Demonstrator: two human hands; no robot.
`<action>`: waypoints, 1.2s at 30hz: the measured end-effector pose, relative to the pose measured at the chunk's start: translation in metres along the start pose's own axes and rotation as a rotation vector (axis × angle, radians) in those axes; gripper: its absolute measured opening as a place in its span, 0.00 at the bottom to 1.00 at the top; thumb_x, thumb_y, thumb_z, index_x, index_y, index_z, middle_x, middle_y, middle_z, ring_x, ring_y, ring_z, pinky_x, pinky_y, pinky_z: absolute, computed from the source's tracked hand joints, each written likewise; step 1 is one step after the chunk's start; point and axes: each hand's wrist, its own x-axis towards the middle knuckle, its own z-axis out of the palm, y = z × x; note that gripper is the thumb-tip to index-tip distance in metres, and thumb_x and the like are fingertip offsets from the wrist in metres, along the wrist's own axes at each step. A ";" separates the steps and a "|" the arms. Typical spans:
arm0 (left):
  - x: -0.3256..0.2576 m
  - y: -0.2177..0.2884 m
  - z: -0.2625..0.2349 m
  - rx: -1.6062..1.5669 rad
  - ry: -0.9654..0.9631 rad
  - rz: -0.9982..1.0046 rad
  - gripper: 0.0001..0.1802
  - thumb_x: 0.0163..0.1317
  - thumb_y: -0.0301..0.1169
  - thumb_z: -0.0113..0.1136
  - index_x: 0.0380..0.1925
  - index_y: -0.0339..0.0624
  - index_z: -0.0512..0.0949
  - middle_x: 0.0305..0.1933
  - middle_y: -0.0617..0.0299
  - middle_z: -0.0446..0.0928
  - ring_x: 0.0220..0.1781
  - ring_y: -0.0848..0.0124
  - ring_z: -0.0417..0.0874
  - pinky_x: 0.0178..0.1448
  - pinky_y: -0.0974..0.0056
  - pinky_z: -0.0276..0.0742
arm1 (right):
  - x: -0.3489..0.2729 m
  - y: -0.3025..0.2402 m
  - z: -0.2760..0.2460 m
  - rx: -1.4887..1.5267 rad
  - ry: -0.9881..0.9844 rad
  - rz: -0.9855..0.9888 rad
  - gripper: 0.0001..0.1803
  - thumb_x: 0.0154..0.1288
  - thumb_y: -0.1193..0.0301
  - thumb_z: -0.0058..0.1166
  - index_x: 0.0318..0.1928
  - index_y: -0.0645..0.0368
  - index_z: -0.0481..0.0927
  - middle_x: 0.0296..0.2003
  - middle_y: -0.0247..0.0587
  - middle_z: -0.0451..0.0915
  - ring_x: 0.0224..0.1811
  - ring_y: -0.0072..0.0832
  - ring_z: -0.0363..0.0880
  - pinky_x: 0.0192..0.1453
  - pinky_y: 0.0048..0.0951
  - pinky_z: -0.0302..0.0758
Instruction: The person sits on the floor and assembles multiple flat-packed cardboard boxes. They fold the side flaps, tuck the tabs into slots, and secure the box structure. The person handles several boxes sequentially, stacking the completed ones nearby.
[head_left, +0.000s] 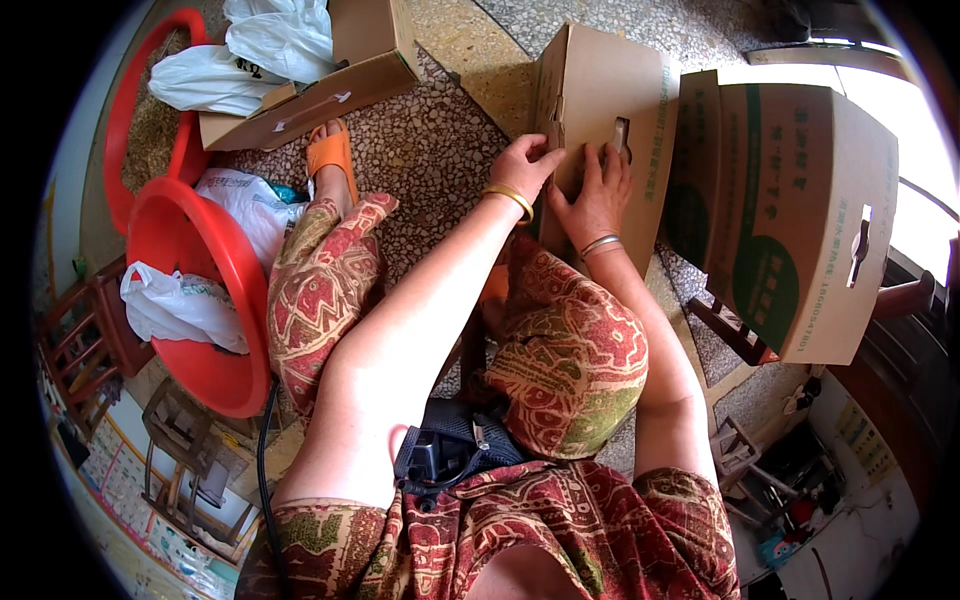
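A brown cardboard box (595, 85) with a cut-out handle slot stands on the floor in front of me, a little right of centre. My left hand (525, 168), with a gold bangle at the wrist, is closed at the box's near left edge, its thumb and fingertips pressed against the cardboard. Beside it, my right hand (598, 195), wearing a silver bangle, lies on the box side with fingers spread just below the slot. Whether the left fingers pinch a flap is too small to make out.
At right, more cardboard boxes (800, 215) rest on a wooden stool. A red basin (235, 300) with a white bag (185, 305) stands left, near another red tub (112, 150). An open box (310, 108) with white plastic bags (285, 40) lies at the upper left, by my orange sandal (333, 152).
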 end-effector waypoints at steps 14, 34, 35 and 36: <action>0.011 -0.001 0.004 0.027 0.035 -0.130 0.19 0.51 0.31 0.64 0.41 0.33 0.73 0.39 0.59 0.78 0.40 0.73 0.77 0.46 0.70 0.72 | 0.042 -0.007 -0.026 -0.194 -0.085 0.108 0.34 0.45 0.54 0.61 0.53 0.53 0.70 0.48 0.48 0.69 0.52 0.45 0.66 0.55 0.44 0.62; 0.017 0.015 0.004 0.102 0.072 -0.274 0.16 0.44 0.30 0.64 0.34 0.39 0.73 0.33 0.58 0.77 0.34 0.69 0.77 0.42 0.65 0.73 | 0.067 0.038 -0.008 0.386 -0.008 0.340 0.20 0.43 0.69 0.61 0.41 0.59 0.77 0.28 0.43 0.78 0.31 0.36 0.78 0.37 0.34 0.74; 0.020 0.014 0.006 0.117 0.068 -0.245 0.16 0.43 0.30 0.64 0.33 0.39 0.73 0.32 0.58 0.77 0.33 0.68 0.77 0.42 0.65 0.73 | 0.068 0.043 -0.007 0.403 -0.021 0.354 0.21 0.43 0.68 0.61 0.42 0.58 0.76 0.28 0.44 0.78 0.32 0.37 0.78 0.38 0.35 0.74; 0.020 0.013 0.007 0.109 0.060 -0.248 0.16 0.42 0.29 0.65 0.33 0.39 0.73 0.32 0.58 0.77 0.33 0.69 0.77 0.41 0.65 0.73 | 0.069 0.050 -0.005 0.419 -0.034 0.368 0.22 0.44 0.68 0.61 0.44 0.58 0.76 0.28 0.44 0.78 0.33 0.38 0.78 0.39 0.35 0.74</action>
